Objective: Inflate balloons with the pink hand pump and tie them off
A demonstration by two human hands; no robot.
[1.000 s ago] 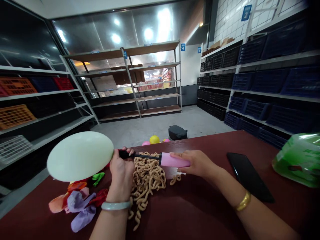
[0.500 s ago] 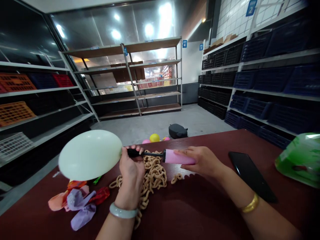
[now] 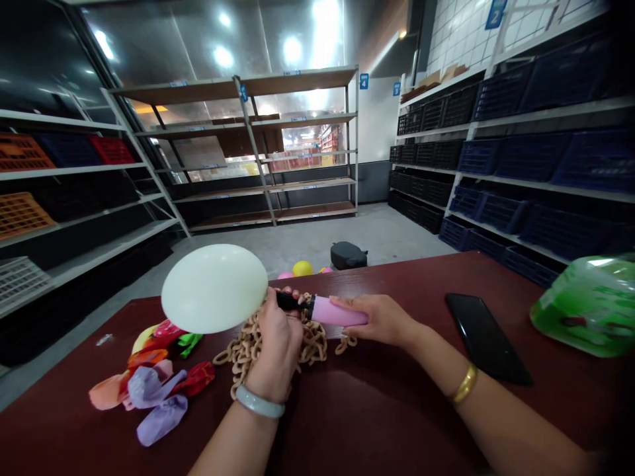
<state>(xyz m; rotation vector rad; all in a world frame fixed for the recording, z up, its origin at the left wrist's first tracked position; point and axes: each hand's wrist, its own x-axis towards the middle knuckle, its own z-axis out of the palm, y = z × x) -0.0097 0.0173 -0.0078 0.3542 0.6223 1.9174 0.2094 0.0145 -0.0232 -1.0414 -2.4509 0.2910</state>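
Note:
A pale whitish-green balloon (image 3: 214,288), blown up, is fitted by its neck to the black end of a hand pump (image 3: 339,310). My left hand (image 3: 282,324) is closed around that black end and the balloon's neck. Around the pump's pink barrel, my right hand (image 3: 380,318) is wrapped; the rod between the two parts is pushed in, so barrel and black end nearly meet. Below my left hand lies a heap of tan looped cord (image 3: 243,354). Limp balloons (image 3: 157,390) in purple, orange, red and green lie to the left on the table.
The dark red table (image 3: 387,410) carries a black phone (image 3: 489,337) and a green plastic pack (image 3: 585,305) at right. Beyond its far edge are a yellow balloon (image 3: 302,268) and a dark object (image 3: 348,255) on the floor. Shelves with crates (image 3: 530,158) stand around.
My left hand, with the balloon and black end, has moved right toward the pink barrel, shortening the exposed rod. My right hand still grips the barrel. The view has shifted slightly.

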